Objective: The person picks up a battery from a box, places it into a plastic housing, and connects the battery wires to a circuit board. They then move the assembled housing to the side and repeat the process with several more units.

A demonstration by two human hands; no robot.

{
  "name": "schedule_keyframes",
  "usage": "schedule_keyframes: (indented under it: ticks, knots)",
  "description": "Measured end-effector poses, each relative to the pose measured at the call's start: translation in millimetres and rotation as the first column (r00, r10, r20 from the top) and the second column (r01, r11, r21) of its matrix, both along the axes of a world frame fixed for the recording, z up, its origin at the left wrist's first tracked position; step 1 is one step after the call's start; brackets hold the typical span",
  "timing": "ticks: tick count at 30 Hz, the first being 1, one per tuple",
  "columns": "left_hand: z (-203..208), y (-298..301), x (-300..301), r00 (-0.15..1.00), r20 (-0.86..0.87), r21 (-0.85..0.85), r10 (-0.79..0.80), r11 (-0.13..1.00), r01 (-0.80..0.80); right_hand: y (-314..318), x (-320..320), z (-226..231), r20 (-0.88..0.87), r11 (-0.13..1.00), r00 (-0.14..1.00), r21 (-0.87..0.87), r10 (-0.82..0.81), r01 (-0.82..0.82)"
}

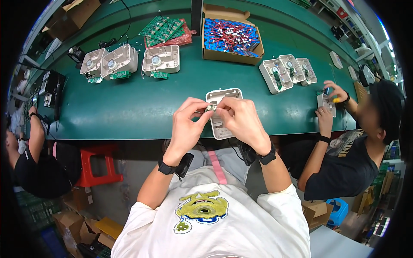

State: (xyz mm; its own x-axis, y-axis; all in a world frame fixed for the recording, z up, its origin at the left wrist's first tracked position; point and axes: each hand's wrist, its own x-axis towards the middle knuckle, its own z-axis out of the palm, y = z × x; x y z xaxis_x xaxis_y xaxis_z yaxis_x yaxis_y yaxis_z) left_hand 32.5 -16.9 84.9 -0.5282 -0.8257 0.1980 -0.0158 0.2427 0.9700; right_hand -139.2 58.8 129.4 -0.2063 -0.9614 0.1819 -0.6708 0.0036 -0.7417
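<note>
Between the fingertips of my left hand (189, 122) is a small green circuit board (210, 108) with pale parts on it. My right hand (241, 117) is closed in a pinch at the right side of the same board, its fingertips partly hiding it. Under both hands lies an off-white plastic housing (220, 132), open side up, at the table's near edge. My hands cover much of its middle, so what is inside there is hidden.
Similar housings with round speakers and green boards stand at the left (161, 59) and right (275, 76). A cardboard box (232, 56) of blue battery packs sits at the back, beside stacked circuit boards (161, 31). A co-worker (344, 159) handles a housing at right; another person sits left.
</note>
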Motion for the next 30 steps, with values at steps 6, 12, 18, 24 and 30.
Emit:
schedule_keyframes:
  ticks: [6,12,18,24,30]
  knots:
    - [-4,-3,1,1.000,-0.022,-0.021,0.006,1.000,-0.007,0,0,1,0.012,1.000,1.000,0.023,0.005,-0.006]
    - [-3,-5,2,1.000,0.009,0.004,-0.010,1.000,0.010,1,-2,-1,0.006,1.000,1.000,0.008,0.024,-0.024]
    - [-3,-7,5,0.999,-0.017,0.162,-0.047,0.986,0.049,1,-2,-2,0.006,1.000,1.000,-0.005,0.030,-0.030]
    - [-5,-7,4,0.999,-0.026,0.140,-0.035,0.989,0.038,1,-1,5,0.228,0.993,0.973,0.117,-0.046,0.019]
    - [-5,0,0,0.999,-0.033,0.019,0.021,1.000,-0.021,2,0,8,0.328,0.980,0.941,0.198,-0.087,0.022]
